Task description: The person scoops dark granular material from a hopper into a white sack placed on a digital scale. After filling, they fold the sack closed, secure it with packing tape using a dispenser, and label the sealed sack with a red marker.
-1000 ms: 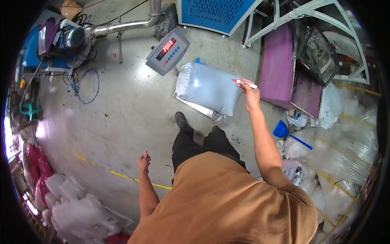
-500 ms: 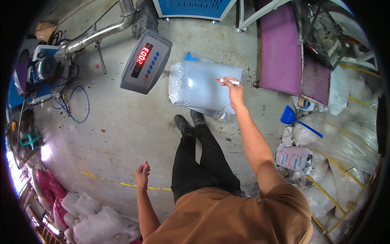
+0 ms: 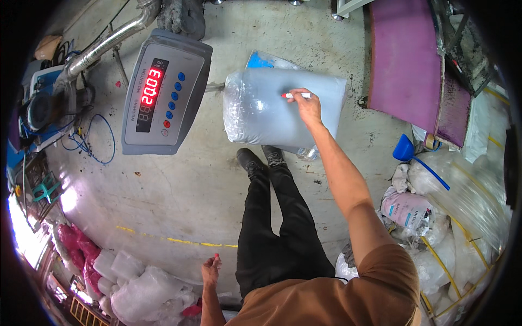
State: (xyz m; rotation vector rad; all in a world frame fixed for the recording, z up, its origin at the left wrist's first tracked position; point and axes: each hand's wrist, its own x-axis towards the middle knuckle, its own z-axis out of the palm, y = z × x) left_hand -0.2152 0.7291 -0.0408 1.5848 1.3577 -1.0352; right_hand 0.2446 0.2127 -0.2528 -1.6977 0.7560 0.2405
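A white marker with a red tip [image 3: 300, 95] is in my right hand [image 3: 309, 108], its fingers closed round the barrel. That hand is over a full, pale plastic sack [image 3: 266, 117] lying on a low scale platform [image 3: 268, 58], of which only the edges show. Whether the tip touches the sack I cannot tell. Down at my left side, my left hand [image 3: 210, 271] pinches a small red marker cap [image 3: 216, 255]. Left of the sack stands a grey weighing indicator [image 3: 176, 114] with lit red digits and a column of buttons.
A purple panel [image 3: 402, 60] stands at the far right. Below it, a blue scoop [image 3: 403, 148] rests by clear plastic bags [image 3: 462, 174] inside a yellow frame. A metal pipe [image 3: 111, 41] and blue hose [image 3: 111, 144] are at left. More plastic bags [image 3: 147, 299] lie lower left.
My right hand and the marker have shifted slightly left and up over the sack. My left hand is lower. The indicator appears larger and nearer as my view has moved.
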